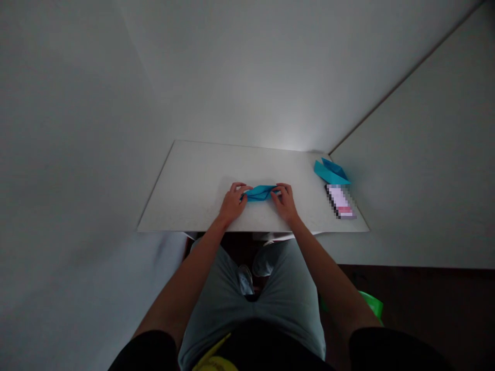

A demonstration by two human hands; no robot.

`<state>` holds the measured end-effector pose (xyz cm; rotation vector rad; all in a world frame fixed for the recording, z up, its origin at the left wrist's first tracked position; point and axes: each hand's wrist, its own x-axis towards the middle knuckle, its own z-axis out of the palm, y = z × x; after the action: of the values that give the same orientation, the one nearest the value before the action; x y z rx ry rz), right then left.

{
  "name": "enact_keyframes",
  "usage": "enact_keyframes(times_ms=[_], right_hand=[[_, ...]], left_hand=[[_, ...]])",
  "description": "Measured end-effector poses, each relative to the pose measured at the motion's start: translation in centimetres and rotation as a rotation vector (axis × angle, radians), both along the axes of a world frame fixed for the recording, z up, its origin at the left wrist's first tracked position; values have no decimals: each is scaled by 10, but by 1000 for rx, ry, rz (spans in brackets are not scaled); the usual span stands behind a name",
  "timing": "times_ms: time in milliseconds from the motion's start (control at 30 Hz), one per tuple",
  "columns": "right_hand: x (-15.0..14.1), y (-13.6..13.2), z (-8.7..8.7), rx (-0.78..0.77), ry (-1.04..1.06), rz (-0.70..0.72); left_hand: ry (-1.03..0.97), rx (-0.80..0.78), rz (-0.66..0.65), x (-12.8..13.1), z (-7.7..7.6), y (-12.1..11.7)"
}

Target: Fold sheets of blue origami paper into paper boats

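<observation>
A folded piece of blue paper (260, 192) lies near the middle of a white table (193, 180). My left hand (233, 201) pinches its left end with the fingertips. Its right end is gripped by my right hand (285, 201). Both hands rest low on the tabletop, close to the front edge, with the paper stretched between them.
A finished blue folded paper shape (331, 171) sits at the table's far right corner, with a blurred-out flat object (340, 201) just in front of it. White walls close in on the left, behind and on the right. A green seat edge (372, 304) shows beside my right leg.
</observation>
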<state>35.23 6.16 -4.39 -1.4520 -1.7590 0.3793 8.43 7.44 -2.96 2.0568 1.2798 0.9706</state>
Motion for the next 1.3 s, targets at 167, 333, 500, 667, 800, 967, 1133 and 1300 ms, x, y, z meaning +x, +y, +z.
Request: enact_keyframes(times_ms=[167, 333, 500, 667, 800, 967, 1133, 1300], right_hand=[[2, 1, -2, -37, -99, 70], [0, -5, 2, -50, -111, 58], [-5, -10, 8, -64, -83, 94], [-8, -10, 9, -53, -115, 179], [-9, -9, 7, -35, -113, 233], [-11, -9, 6, -2, -95, 288], [-12, -7, 7, 9, -75, 247], [-13, -5, 8, 4, -91, 196]], left_hand=[[62, -2, 15, 3, -1, -4], [117, 24, 51, 5, 1, -9], [169, 44, 61, 5, 7, -16], [286, 103, 66, 8, 9, -19], [299, 87, 100, 9, 8, -17], [322, 121, 88, 9, 7, -17], [292, 134, 133, 10, 5, -19], [319, 138, 188, 10, 8, -23]])
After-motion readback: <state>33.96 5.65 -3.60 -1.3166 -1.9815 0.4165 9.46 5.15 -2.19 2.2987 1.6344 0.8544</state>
